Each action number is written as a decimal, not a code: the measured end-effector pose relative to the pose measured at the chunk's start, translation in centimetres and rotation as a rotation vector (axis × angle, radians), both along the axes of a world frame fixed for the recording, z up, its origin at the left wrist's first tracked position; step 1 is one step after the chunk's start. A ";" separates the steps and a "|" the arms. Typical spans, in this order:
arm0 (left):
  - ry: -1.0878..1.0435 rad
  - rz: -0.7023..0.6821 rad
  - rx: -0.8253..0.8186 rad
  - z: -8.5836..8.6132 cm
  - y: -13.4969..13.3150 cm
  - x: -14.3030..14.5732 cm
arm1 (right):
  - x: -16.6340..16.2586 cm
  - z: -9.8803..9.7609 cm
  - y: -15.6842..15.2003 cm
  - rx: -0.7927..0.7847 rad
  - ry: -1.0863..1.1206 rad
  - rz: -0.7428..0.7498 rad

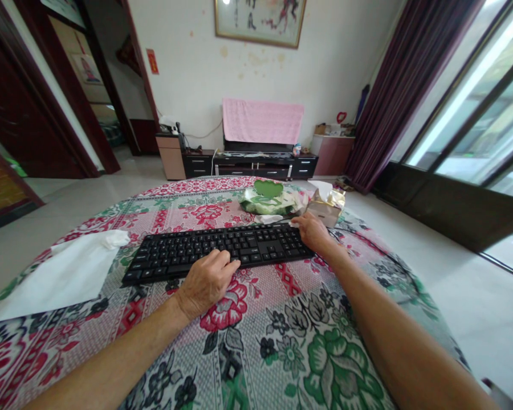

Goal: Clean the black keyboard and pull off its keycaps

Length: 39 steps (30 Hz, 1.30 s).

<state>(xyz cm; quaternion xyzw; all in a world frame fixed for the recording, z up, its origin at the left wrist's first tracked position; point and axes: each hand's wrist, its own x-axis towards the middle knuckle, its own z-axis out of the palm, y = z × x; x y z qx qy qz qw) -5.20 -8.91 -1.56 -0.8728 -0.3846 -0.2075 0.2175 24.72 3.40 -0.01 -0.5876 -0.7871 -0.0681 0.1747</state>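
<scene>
A black keyboard (214,242) lies slightly askew on the flowered tablecloth. At its front edge, near the space bar, my left hand (207,282) is closed with curled fingers on the keyboard. My right hand (313,232) reaches to the far right corner, above the number pad. A small bit of white wipe (294,224) shows at its pinched fingertips; the rest is hidden by the hand. Just behind the keyboard sits a green and white wipes pack (268,202) with its green lid raised. A crumpled white piece (268,218) lies in front of that pack.
A tissue box (324,212) stands beyond my right hand. On the left a large white sheet (68,276) is spread over the table edge. A dark cable (380,250) runs along the right side. Farther back is a low cabinet (256,171) with a pink towel (263,121) above.
</scene>
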 end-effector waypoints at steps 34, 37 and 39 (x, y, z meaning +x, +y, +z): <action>0.008 0.005 0.001 -0.2 0.1 -0.1 | -3.4 1.3 -2.4 0.039 0.095 0.229; 0.003 0.001 -0.005 -0.1 0.0 -0.1 | -4.2 1.3 -3.1 -0.003 0.058 0.236; 0.001 0.002 -0.012 -0.1 0.0 0.0 | -4.5 1.5 -3.6 -0.030 0.051 0.221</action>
